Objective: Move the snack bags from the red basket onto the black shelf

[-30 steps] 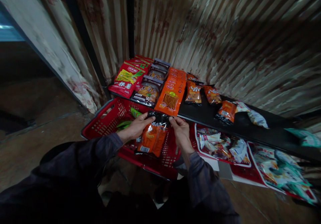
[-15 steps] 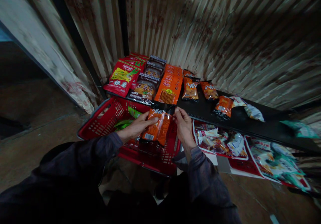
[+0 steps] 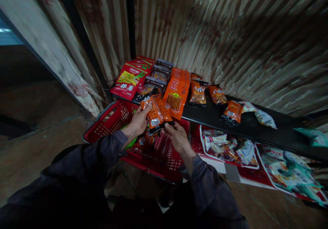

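Observation:
Between my hands is an orange snack bag (image 3: pixel 155 112) with black ends, tilted, its barcode side facing up. My left hand (image 3: pixel 138 122) grips its left edge, thumb on top. The fingers of my right hand (image 3: pixel 176 136) pinch its lower right black corner. The bag hangs over the far rim of a red shopping basket (image 3: pixel 164 165), which holds green and orange packets partly hidden by my hands. Just behind, an orange pack of sticks (image 3: pixel 175 100) lies on the black shelf (image 3: pixel 202 112), beside dark potato-chip bags (image 3: pixel 160 73) partly covered by the held bag.
Red snack bags (image 3: pixel 132 78) fill the shelf's left end. Smaller orange bags (image 3: pixel 197 93) lie spaced out to the right. Below the shelf stand red baskets with white-and-red packets (image 3: pixel 220 143) and green packets (image 3: pixel 287 169). A corrugated, draped wall (image 3: pixel 205 30) rises behind.
The orange bag has turned and tilted, moving up toward the shelf's front edge. My right hand has shifted from its top corner to its lower right corner. The view has moved slightly.

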`<state>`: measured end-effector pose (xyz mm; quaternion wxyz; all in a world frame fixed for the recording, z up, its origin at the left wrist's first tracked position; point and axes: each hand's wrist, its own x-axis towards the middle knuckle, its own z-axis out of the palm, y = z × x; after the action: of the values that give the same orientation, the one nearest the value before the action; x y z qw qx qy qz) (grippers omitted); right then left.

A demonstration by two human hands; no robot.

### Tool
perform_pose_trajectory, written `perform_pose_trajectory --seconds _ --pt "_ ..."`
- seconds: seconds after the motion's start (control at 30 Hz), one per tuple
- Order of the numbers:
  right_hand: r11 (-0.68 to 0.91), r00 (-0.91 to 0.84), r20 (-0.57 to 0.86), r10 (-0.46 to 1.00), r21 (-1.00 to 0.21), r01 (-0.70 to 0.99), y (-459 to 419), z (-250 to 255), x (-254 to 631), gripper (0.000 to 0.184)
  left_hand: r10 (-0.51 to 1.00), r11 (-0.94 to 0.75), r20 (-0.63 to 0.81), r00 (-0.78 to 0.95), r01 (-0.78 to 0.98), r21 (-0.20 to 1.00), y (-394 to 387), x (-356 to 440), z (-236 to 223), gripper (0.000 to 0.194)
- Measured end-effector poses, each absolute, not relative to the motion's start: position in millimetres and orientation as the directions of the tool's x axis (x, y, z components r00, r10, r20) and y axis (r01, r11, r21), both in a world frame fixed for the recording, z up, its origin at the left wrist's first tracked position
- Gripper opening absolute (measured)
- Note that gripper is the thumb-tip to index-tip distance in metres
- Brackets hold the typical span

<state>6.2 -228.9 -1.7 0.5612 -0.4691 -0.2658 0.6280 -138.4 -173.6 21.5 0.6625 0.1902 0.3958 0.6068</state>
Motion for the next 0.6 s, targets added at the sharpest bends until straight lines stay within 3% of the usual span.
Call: perform_pose_trajectory --seconds 0.6 --pt "-0.132 0.191 -0.209 0.959 -0.927 -0.352 -231 6 -7 0.036 0.979 0.174 -0.202 0.029 -0.639 0.749 -176 -144 26 0.039"
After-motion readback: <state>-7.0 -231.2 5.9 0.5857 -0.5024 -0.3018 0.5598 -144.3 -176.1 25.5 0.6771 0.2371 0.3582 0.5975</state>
